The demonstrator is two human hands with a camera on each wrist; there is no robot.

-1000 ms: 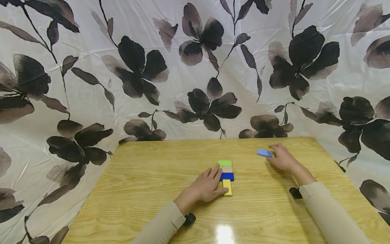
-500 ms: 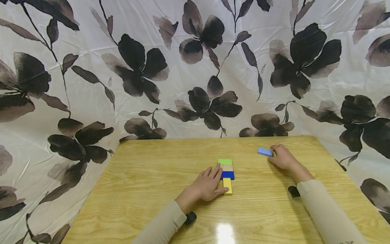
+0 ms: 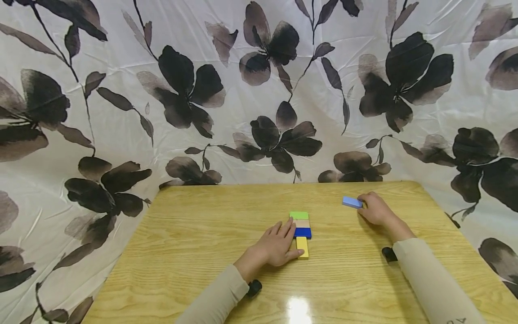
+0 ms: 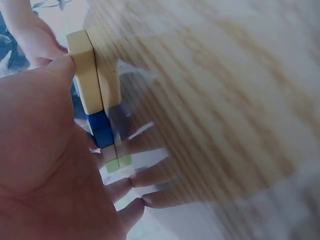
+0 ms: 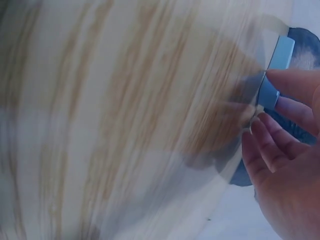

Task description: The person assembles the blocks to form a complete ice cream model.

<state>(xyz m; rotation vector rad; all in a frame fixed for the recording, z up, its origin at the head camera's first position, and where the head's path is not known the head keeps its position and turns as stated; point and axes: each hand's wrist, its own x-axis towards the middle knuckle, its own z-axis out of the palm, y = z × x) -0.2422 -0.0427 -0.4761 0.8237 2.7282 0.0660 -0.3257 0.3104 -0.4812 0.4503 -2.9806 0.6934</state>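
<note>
A column of wooden blocks lies on the table: a green block point(image 3: 298, 215) at the far end, a beige block point(image 3: 302, 223), a dark blue block point(image 3: 303, 232), and a yellow block point(image 3: 302, 245) set lengthwise nearest me. My left hand point(image 3: 273, 245) rests along their left side, fingers extended; its fingertips touch about the beige block and the thumb touches the yellow one. The left wrist view shows the thumb against the yellow block point(image 4: 86, 75). Farther right, my right hand point(image 3: 377, 210) pinches the right end of a light blue block point(image 3: 351, 202) between thumb and finger, at the tabletop.
The wooden table point(image 3: 202, 225) has its far edge just beyond the light blue block. Behind it hangs a white cloth point(image 3: 226, 153) with dark flowers. A bright glare spot lies near the front. Black wrist cameras sit under both sleeves.
Little differs: the right forearm has shifted slightly leftward. The left hand and the blocks stay where they were, apart from a small shift of the head view.
</note>
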